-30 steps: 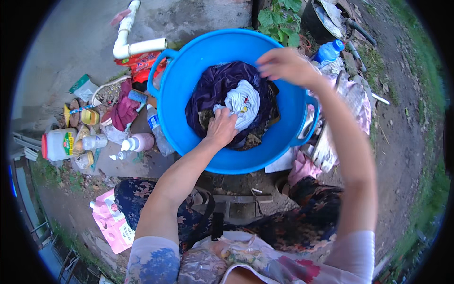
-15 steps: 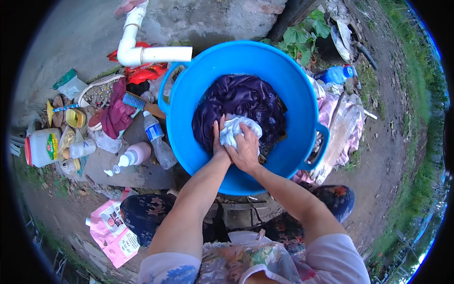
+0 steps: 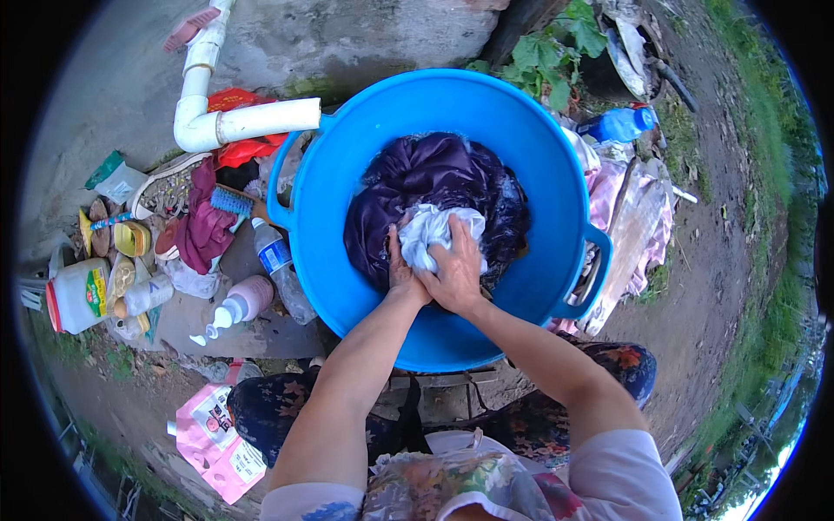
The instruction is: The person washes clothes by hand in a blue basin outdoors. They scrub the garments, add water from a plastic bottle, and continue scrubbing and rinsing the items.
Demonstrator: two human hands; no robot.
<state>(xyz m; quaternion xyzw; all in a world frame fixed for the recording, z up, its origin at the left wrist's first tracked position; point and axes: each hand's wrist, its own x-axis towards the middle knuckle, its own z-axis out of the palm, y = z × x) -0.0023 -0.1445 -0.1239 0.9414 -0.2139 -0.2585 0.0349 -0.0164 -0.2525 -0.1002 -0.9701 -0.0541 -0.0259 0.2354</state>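
White cloth (image 3: 432, 234) sits bunched in a person's grasp, left hand (image 3: 405, 273) cupping its side, right hand (image 3: 457, 271) clutching its top, purple fabric (image 3: 432, 172) just beyond, blue tub (image 3: 540, 161) all around; even, firm squeezing should work best.
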